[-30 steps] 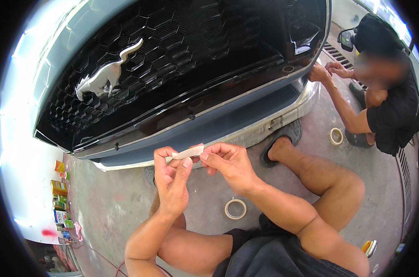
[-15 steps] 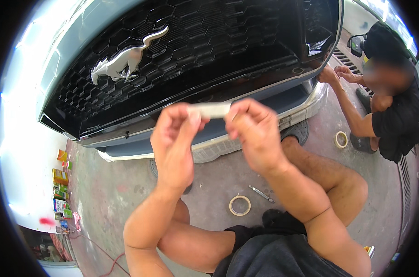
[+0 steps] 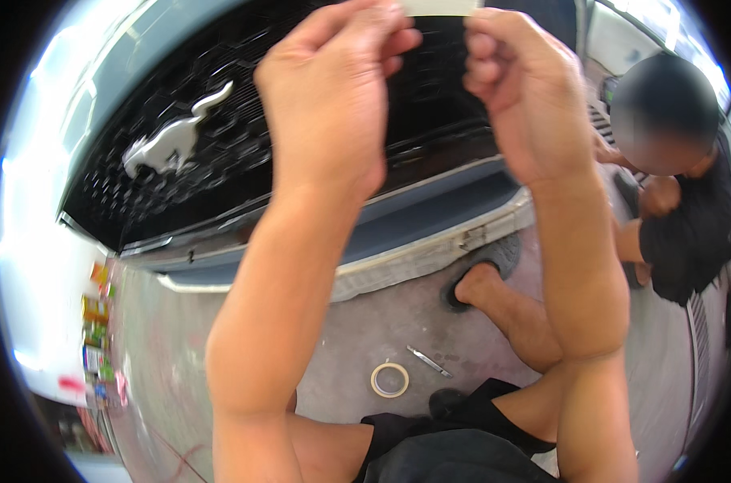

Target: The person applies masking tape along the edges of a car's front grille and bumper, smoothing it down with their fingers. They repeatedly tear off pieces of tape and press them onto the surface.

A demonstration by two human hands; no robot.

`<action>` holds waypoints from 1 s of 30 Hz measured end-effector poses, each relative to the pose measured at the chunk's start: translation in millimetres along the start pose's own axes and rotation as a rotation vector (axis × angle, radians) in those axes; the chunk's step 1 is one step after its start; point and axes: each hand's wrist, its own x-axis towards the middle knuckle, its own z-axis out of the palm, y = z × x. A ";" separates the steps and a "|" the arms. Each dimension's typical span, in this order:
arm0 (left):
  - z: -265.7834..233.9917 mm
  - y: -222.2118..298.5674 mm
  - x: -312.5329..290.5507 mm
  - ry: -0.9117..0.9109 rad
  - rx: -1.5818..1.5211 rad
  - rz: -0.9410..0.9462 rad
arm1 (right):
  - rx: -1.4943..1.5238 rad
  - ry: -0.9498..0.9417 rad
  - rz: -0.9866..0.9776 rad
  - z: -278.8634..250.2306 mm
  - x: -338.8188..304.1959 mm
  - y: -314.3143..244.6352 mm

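Between my two raised hands stretches a short, pale strip of masking tape (image 3: 441, 7), at the top edge of the view. My left hand (image 3: 331, 92) pinches its left end, and my right hand (image 3: 538, 101) pinches the right end. Behind them is a car's black honeycomb grille (image 3: 245, 153) with a silver horse emblem (image 3: 168, 146) to the left of my hands. Whether the tape touches the car cannot be made out. Below the grille runs the bumper (image 3: 430, 262), its lower edge covered with pale masking.
On the floor between my legs lie a roll of masking tape (image 3: 389, 380) and a slim silver cutter knife (image 3: 430, 361). A person in black (image 3: 675, 217) crouches close at the right. Several paint cans (image 3: 94, 322) line the left wall. A floor drain grate (image 3: 701, 354) runs along the right.
Both hands have moved up and forward with the tape strip, toward the upper grille. My view has shifted, and the crouching person's head has moved.
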 end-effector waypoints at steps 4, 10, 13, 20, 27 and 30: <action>3.6 -4.4 9.7 -0.113 -0.077 -0.157 | 0.052 0.009 0.020 -25.3 4.4 -2.0; -2.2 -11.0 14.4 0.077 -0.140 -0.009 | 0.049 0.006 -0.022 1.9 9.1 4.7; 13.0 7.0 10.4 0.137 -0.116 -0.084 | 0.061 0.061 0.001 6.6 10.3 -1.2; 13.3 6.9 5.8 0.222 -0.093 -0.013 | 0.117 0.121 0.157 23.8 5.7 -33.5; 22.6 3.5 14.8 0.212 -0.155 -0.052 | 0.095 0.220 0.161 13.5 21.7 -17.0; 18.2 -2.7 24.3 0.194 -0.111 0.007 | 0.062 0.204 0.145 12.4 25.6 -19.2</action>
